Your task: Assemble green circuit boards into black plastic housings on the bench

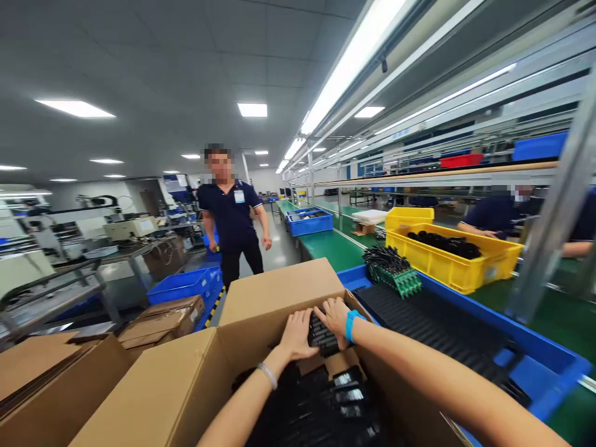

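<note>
Inside an open cardboard box, my left hand and my right hand close in from both sides on a bundle of slim black parts. Their exact kind is too blurred to make out. Both hands are at the box's far inner wall, fingers curled over the bundle. Below them, more black parts fill the box, some with shiny faces, and brown cardboard shows between the layers. A blue band circles my right wrist and a pale bracelet my left.
Right of the box, a long blue bin holds rows of black parts and a green rack. Beyond it stands a yellow bin. A person stands ahead; another sits at right. Cartons and blue crates lie left.
</note>
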Available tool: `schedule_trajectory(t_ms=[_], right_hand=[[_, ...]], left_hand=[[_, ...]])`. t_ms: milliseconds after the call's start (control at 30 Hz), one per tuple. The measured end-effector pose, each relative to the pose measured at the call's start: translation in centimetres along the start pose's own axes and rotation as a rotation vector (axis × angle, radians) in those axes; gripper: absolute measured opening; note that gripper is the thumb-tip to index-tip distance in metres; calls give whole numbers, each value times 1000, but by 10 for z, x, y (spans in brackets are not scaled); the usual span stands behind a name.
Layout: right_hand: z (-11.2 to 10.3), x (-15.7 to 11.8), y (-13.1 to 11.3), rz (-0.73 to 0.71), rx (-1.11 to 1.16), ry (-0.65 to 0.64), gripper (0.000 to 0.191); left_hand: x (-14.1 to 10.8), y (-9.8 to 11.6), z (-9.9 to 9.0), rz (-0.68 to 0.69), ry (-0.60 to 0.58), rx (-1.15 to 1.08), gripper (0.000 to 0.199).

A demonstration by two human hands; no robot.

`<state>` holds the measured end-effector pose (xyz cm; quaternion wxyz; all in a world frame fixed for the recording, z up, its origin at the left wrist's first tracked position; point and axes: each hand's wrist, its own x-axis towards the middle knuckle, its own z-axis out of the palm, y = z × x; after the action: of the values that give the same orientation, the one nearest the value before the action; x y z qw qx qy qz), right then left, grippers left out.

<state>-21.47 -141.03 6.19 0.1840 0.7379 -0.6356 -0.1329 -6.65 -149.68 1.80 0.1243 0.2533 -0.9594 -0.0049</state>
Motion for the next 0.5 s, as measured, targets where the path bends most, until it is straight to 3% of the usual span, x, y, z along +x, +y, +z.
schedule_trajectory(t_ms=[133, 267, 367, 500], right_hand=[[-49, -39, 29, 56, -28, 32, 99], [-86, -103, 64, 219, -54, 30, 102], [-99, -175, 95, 380, -52, -11, 111], [-96, -296, 125, 605, -23, -91, 117]], left_hand=[[18, 26, -48, 120, 96, 48, 88], [50, 79, -89, 303, 165, 82, 85], [83, 146, -108, 480, 193, 85, 87], [115, 269, -113, 720, 175, 61, 88]])
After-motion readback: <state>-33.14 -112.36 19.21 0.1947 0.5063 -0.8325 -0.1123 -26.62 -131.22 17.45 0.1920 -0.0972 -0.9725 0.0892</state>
